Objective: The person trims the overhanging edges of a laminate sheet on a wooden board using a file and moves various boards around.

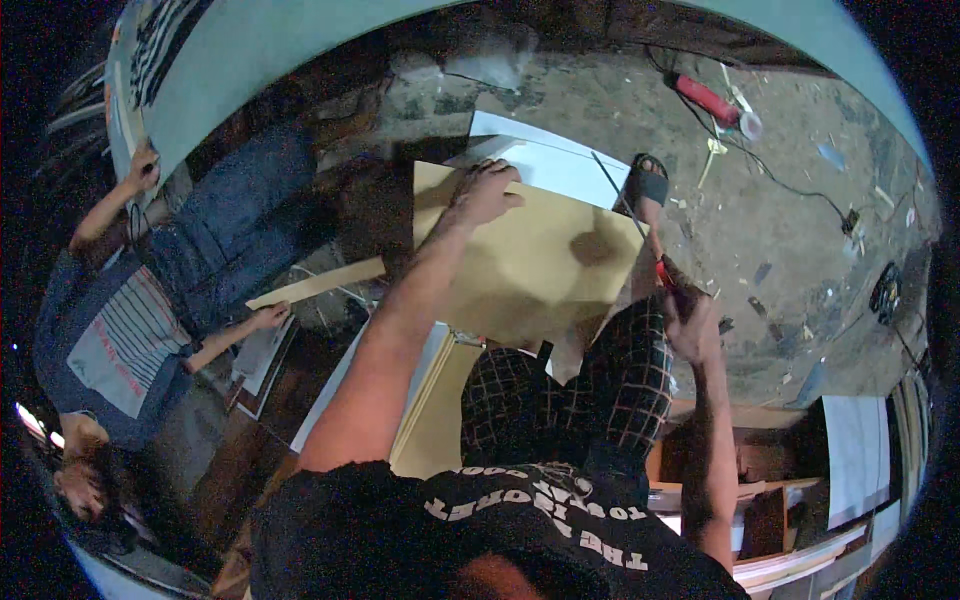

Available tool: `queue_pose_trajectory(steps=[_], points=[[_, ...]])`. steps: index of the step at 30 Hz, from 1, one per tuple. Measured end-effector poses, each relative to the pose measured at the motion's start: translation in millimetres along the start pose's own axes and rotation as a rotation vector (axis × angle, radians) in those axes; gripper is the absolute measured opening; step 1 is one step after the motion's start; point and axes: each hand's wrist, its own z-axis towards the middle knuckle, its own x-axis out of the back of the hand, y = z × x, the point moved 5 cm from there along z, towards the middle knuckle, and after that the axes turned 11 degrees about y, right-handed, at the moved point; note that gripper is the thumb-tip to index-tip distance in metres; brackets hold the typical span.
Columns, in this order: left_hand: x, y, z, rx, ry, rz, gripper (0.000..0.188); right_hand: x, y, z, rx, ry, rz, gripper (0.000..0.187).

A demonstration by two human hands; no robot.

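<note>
A tan rectangular board [530, 250] lies tilted across my lap and knees. My left hand [487, 192] grips its far edge near the left corner, with the fingers curled over. In my right hand [692, 325] is a long thin dark tool [628, 208] with a red part near the grip. It slants up along the board's right edge; its exact kind is unclear. Beyond the board a white panel [550, 155] shows partly, its near side hidden. More tan boards [440, 405] stand or lie beside my left leg.
At left another person [120, 340] holds a wooden strip [320, 284]. A red power tool [705, 98] with a cord lies on the scrap-strewn floor [780, 230]. A wooden cabinet frame [765, 480] and white panel [856, 455] stand at lower right.
</note>
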Motion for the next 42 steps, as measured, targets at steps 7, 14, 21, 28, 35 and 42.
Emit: queue_pose_trajectory(steps=[7, 14, 21, 28, 35, 42], points=[[6, -58, -32, 0.056, 0.296, -0.21, 0.041, -76, -96, 29, 0.218, 0.025, -0.059, 0.038], [31, -88, -7, 0.092, 0.139, -0.409, 0.03, -122, -124, 36, 0.247, -0.108, -0.492, 0.024], [20, -114, 28, 0.155, -0.345, -0.366, 0.036, -113, -165, 46, 0.315, -0.108, -0.463, 0.015], [0, -123, 41, 0.133, -0.396, -0.321, 0.036, -122, -148, 69, 0.196, -0.205, -0.516, 0.017], [-16, -134, 54, 0.167, -0.329, -0.224, 0.033, -138, -144, 108, 0.227, -0.327, -0.496, 0.019], [-4, -93, 43, 0.088, -0.315, -0.333, 0.028, -93, -149, 64, 0.185, -0.257, -0.457, 0.02]])
